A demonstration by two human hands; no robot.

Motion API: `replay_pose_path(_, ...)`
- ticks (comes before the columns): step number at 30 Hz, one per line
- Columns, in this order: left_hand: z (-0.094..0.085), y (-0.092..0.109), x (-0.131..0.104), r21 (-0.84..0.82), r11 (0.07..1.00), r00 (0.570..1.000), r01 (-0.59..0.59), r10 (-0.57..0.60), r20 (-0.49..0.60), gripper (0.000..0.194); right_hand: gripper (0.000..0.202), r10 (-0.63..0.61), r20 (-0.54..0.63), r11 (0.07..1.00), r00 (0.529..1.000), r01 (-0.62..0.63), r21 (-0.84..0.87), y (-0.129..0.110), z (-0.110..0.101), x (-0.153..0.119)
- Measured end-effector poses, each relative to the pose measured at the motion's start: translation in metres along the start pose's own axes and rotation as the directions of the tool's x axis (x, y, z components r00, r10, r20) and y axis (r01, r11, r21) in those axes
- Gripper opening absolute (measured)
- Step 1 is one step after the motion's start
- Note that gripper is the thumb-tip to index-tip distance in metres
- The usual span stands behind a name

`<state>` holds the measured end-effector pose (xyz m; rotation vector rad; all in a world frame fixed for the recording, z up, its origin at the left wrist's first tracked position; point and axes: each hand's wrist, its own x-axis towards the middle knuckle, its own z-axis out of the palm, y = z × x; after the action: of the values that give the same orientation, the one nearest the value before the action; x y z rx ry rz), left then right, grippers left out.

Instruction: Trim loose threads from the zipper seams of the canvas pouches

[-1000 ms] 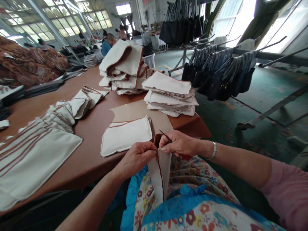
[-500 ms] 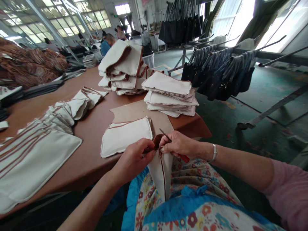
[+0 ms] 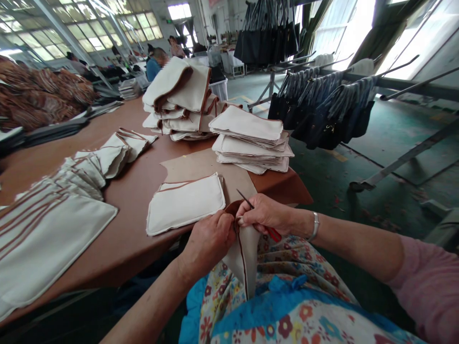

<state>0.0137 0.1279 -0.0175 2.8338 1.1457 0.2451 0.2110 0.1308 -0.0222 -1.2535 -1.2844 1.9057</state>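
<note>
A white fabric piece with brown edging (image 3: 248, 255) hangs over my lap, its top edge pinched between both hands. My left hand (image 3: 211, 236) is closed on its left side, knuckles up, with the fingertips partly hidden. My right hand (image 3: 263, 212) grips the brown edge at the fingertips. In that same hand sits a slim pair of scissors or snips (image 3: 275, 234), with a red handle below the palm and a dark pointed tip above the fingers. Close by on the table lies a flat white piece with brown trim (image 3: 186, 203).
On the brown-covered table (image 3: 143, 200) stand stacks of white pieces (image 3: 251, 138), a taller folded pile (image 3: 179, 100) and a fanned row (image 3: 64, 215) at left. Dark bags (image 3: 322, 114) hang from a metal rack at right. Other people (image 3: 154, 64) sit farther back.
My left hand has rolled over, its knuckles now turned up and its fingers closer to the right hand. The right hand has barely moved. The view has shifted slightly.
</note>
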Motion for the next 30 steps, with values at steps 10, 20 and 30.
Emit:
replay_pose_path(10, -0.017, -0.011, 0.005, -0.639, 0.712, 0.956, 0.292, -0.195, 0.219, 0.012, 0.007, -0.228, 0.076, 0.911, 0.971, 0.24, -0.335, 0.002, -0.009, -0.002)
replay_pose_path(20, -0.014, -0.009, 0.006, -0.751, 0.499, 0.901, 0.431, -0.197, 0.386, 0.029, 0.011, -0.218, -0.042, 0.952, 0.975, 0.203, -0.231, 0.0, -0.004, -0.002)
replay_pose_path(30, -0.013, 0.006, 0.007, -0.737, 0.384, 0.831, 0.556, -0.274, 0.484, 0.031, 0.007, -0.53, -0.074, 0.782, 0.845, 0.453, -0.429, 0.013, 0.002, -0.011)
